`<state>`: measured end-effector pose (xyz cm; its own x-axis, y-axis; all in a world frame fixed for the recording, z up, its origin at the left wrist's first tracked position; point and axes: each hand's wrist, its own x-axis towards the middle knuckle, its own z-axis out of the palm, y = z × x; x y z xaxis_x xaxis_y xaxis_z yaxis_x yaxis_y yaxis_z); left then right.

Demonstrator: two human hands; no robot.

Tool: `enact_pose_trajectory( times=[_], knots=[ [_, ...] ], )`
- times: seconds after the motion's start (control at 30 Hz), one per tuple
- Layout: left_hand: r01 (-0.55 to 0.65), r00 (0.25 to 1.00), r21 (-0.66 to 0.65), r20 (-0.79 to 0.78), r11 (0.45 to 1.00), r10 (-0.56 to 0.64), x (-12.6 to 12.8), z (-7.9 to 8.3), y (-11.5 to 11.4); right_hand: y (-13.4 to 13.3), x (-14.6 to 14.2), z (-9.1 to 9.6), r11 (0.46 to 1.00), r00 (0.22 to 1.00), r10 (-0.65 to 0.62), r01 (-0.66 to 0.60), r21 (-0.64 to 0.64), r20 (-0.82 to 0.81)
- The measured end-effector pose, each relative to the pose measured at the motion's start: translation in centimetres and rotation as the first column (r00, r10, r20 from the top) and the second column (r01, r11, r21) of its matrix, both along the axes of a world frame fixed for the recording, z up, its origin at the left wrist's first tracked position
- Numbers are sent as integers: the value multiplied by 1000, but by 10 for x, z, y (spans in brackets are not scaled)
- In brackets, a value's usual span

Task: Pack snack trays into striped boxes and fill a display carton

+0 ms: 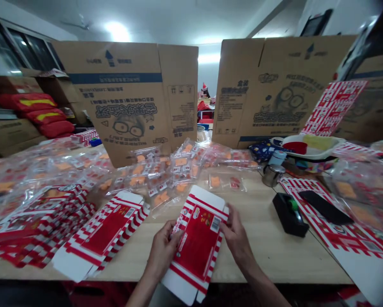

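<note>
A red and white striped carton (197, 243) is held between my two hands over the table's near edge, its white end flaps sticking out at top and bottom. My left hand (165, 247) grips its left side, thumb on the printed face. On the upper right side my right hand (236, 232) pinches the carton's edge. To the left lies a stack of similar flattened cartons (108, 230), with a taller pile of striped cartons (41, 217) beyond it. Just past the held carton sits a clear packet (225, 181) with an orange piece and a red piece inside.
Many clear packets (161, 170) are heaped along the back. A black tape dispenser (290, 215), a metal canister (273, 175), a dark phone-like slab (325, 207) and printed sheets (347, 247) lie to the right. Upright cardboard panels (130, 98) stand behind.
</note>
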<state>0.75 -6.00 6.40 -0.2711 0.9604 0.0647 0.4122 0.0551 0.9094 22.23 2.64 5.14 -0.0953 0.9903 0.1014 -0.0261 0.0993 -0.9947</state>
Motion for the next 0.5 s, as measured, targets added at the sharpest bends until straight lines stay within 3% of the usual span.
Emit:
enact_pose_trajectory(
  times=[0.03,0.07,0.1,0.13,0.2,0.23,0.27,0.3,0.33,0.37,0.4,0.43,0.5],
  knots=[
    [59,998,37,-18,998,-59,4,3,-2,0,7,2,972,984,-142,117,204,112],
    [99,992,85,-87,991,-92,8,7,-4,0,12,4,912,950,-237,145,383,203],
    [134,976,147,-188,980,-106,13,11,-7,-1,17,6,862,921,-270,101,496,283],
    [180,948,219,-300,959,-109,17,15,-10,-1,21,9,847,902,-249,26,531,353],
    [276,865,349,-496,896,-73,21,23,-12,-1,28,15,908,896,-59,-135,397,440],
    [310,819,387,-572,868,-38,22,26,-13,-1,31,18,937,899,93,-225,268,429],
    [334,773,397,-634,855,-8,22,29,-12,0,34,20,932,886,274,-341,125,375],
    [350,732,377,-682,858,1,23,30,-12,2,37,23,877,839,462,-481,-5,287],
    [357,700,334,-714,872,-13,24,30,-12,3,38,25,780,758,624,-617,-101,187],
    [357,684,291,-728,888,-36,27,29,-12,4,38,28,684,677,729,-711,-162,104],
    [355,689,251,-722,901,-70,31,27,-12,5,37,31,623,624,779,-759,-190,58],
    [351,716,216,-689,911,-113,36,24,-13,6,35,34,598,600,798,-778,-193,55],
    [337,812,172,-551,926,-193,46,19,-13,6,29,44,603,588,798,-787,-130,133]
  ],
)
